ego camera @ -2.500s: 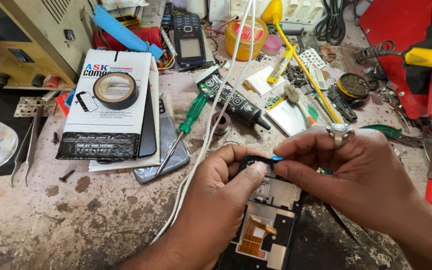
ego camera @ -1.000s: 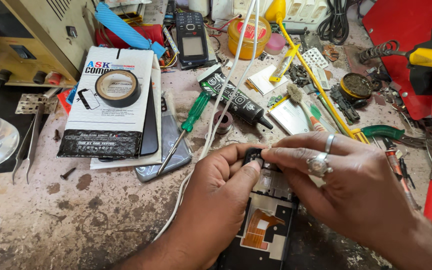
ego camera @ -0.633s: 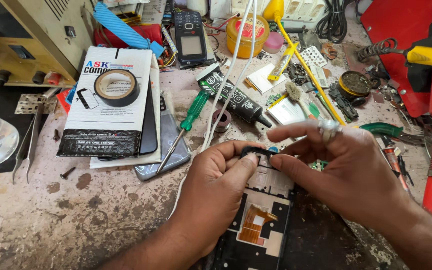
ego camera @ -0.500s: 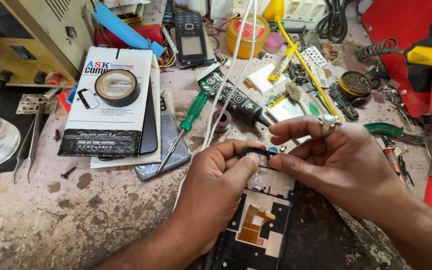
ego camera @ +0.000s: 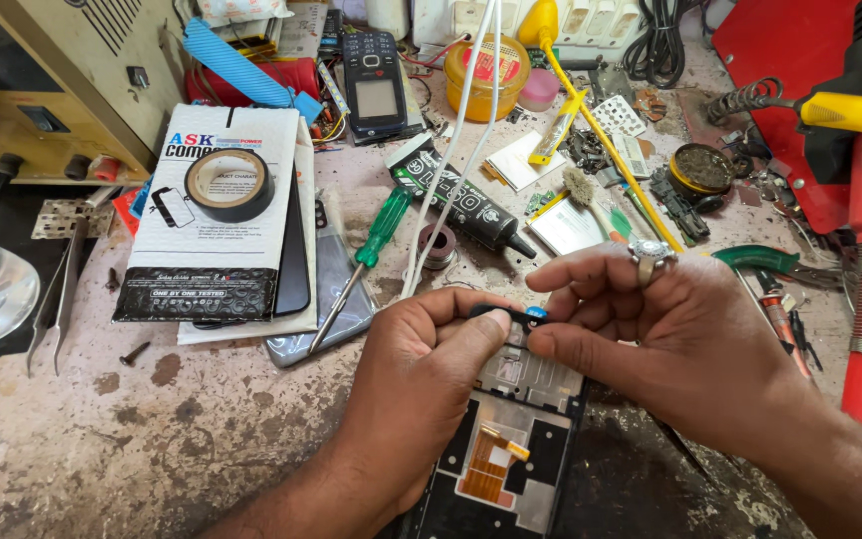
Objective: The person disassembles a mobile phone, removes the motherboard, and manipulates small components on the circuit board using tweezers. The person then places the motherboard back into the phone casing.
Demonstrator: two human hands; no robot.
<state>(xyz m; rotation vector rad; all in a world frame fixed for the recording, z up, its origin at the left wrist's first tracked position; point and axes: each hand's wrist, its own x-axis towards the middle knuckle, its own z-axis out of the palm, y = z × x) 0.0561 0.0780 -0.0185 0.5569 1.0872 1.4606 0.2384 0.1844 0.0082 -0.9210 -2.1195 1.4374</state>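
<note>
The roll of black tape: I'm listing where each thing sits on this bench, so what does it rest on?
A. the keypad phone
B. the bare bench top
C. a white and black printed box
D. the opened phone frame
C: the roll of black tape lies flat on the white and black printed box to the left of the green-handled screwdriver, well apart from the left hand and right hand.

Light: bright, even daylight.
Shadows: soft, short, under the hands [ego camera: 551, 349].
Focus: sharp centre.
Edges: slight wide-angle bending.
</note>
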